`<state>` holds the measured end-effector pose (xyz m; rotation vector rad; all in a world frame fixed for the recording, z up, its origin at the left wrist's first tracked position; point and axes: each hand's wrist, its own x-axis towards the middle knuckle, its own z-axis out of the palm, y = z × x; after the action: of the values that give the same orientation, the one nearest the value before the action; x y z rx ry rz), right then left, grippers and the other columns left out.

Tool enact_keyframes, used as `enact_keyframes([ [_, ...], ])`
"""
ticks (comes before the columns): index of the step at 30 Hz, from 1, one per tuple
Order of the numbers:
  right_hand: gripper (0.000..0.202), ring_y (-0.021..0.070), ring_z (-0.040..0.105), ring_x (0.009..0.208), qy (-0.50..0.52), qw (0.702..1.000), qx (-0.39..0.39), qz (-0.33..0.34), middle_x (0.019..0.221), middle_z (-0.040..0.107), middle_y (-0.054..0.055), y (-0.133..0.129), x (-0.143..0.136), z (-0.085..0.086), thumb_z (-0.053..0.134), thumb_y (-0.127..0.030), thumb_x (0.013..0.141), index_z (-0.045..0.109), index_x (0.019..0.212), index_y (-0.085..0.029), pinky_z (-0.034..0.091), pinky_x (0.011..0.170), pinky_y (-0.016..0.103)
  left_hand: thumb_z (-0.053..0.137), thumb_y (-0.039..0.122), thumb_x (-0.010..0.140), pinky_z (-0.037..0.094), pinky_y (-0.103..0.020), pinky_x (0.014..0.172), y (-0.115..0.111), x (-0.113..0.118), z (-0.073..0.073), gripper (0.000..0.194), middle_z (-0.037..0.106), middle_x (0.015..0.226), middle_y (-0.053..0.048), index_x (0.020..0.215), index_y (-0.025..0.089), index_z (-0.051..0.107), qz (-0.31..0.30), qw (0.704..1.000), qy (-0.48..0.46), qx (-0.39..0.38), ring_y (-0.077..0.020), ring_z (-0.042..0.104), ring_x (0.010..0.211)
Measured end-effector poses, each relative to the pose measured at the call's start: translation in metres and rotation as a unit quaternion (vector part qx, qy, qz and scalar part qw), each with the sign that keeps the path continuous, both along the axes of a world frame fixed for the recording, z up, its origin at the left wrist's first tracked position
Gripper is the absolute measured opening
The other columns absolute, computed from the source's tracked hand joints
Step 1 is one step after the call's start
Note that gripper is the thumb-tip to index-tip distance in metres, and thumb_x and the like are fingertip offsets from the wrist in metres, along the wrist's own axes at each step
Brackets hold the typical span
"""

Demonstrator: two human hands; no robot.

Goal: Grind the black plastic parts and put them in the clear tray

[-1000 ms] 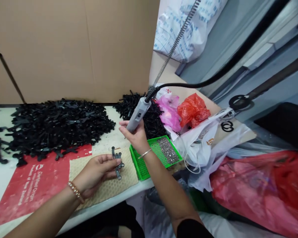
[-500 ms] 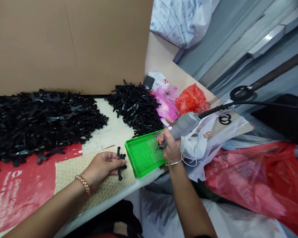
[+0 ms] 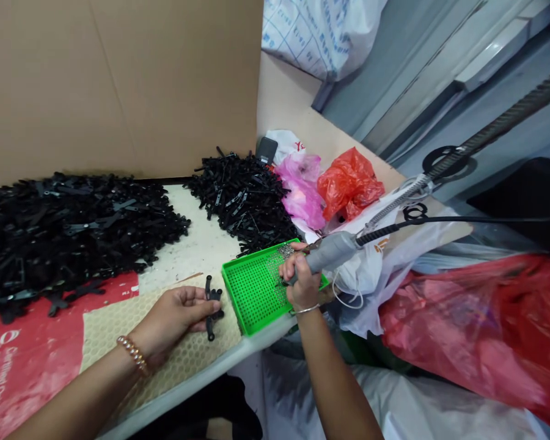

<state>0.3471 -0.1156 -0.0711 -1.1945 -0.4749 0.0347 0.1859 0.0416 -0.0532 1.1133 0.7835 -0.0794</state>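
A small assembly workshop is shown: a worktable [image 3: 197, 250] is heaped with piles of identical black plastic parts [image 3: 73, 226], a green tray [image 3: 252, 287] of tiny metal pieces is set out, and a corded power tool [image 3: 334, 249] is suspended nearby.

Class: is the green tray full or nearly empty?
Nearly empty: the green tray shows mostly bare mesh, with small silver bits only at its far corner.

A white table [image 3: 201, 244] is carrying everything. Two heaps of black plastic parts are lying on it, a big heap [image 3: 68, 226] at the far left and a smaller heap [image 3: 242, 192] further right. A red sheet [image 3: 22, 348] is covering the near left, with a beige honeycomb mat [image 3: 119, 321] lying beside it. A green tray [image 3: 252, 287] is sitting at the near right edge, plastic bags [image 3: 330, 189] crowding beyond it.
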Motion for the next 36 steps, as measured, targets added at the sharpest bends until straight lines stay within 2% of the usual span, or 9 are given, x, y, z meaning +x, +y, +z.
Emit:
enact_keyframes([
  [6,0.021,0.0076,0.033,0.037,-0.014,1.0,-0.02,0.0,0.047,0.04,-0.01,0.0006,-0.0008,-0.0001,0.059,-0.037,0.081,0.054,0.094,-0.022,0.037,0.044,0.022,0.085,0.024,0.049,0.044,-0.018,0.05,-0.0007,0.0008,0.0017,0.025,0.064,0.059,0.001,0.061,0.014,0.065,0.001,1.0,0.015,-0.009,-0.0091,0.055,0.054],
  [12,0.027,0.0082,0.035,0.037,-0.002,0.999,-0.047,-0.004,0.046,0.039,-0.01,0.0007,-0.0019,0.0005,0.06,-0.042,0.079,0.053,0.094,-0.021,0.037,0.044,0.023,0.086,0.027,0.049,0.043,-0.018,0.047,0.0015,0.0,-0.0051,0.028,0.06,0.058,0.002,0.061,0.014,0.064,-0.009,1.0,0.007,0.0,-0.0086,0.052,0.052],
  [25,0.022,0.0082,0.038,0.041,-0.012,0.999,-0.02,0.024,0.05,0.042,-0.008,-0.0025,-0.0004,-0.003,0.061,-0.034,0.083,0.055,0.098,-0.02,0.039,0.047,0.022,0.085,0.028,0.051,0.041,-0.016,0.046,-0.0001,-0.0007,-0.0053,0.029,0.06,0.057,0.003,0.065,0.014,0.064,-0.01,1.0,0.004,-0.006,-0.007,0.05,0.051],
  [30,0.024,0.0087,0.038,0.04,-0.008,0.999,-0.037,0.013,0.05,0.041,-0.009,-0.0032,0.001,-0.0036,0.061,-0.037,0.082,0.054,0.097,-0.02,0.038,0.046,0.022,0.085,0.027,0.053,0.042,-0.017,0.047,0.0002,-0.0003,-0.005,0.028,0.062,0.059,0.002,0.068,0.014,0.065,-0.008,1.0,0.006,-0.016,-0.0072,0.051,0.051],
  [36,0.018,0.0089,0.039,0.041,-0.01,0.999,-0.043,0.032,0.049,0.041,-0.008,-0.0032,0.0,-0.0078,0.062,-0.036,0.083,0.054,0.091,-0.021,0.038,0.045,0.022,0.084,0.026,0.054,0.041,-0.016,0.047,-0.0004,0.0021,-0.0047,0.027,0.06,0.058,0.003,0.066,0.014,0.064,-0.006,1.0,0.008,-0.005,-0.0069,0.051,0.051],
])
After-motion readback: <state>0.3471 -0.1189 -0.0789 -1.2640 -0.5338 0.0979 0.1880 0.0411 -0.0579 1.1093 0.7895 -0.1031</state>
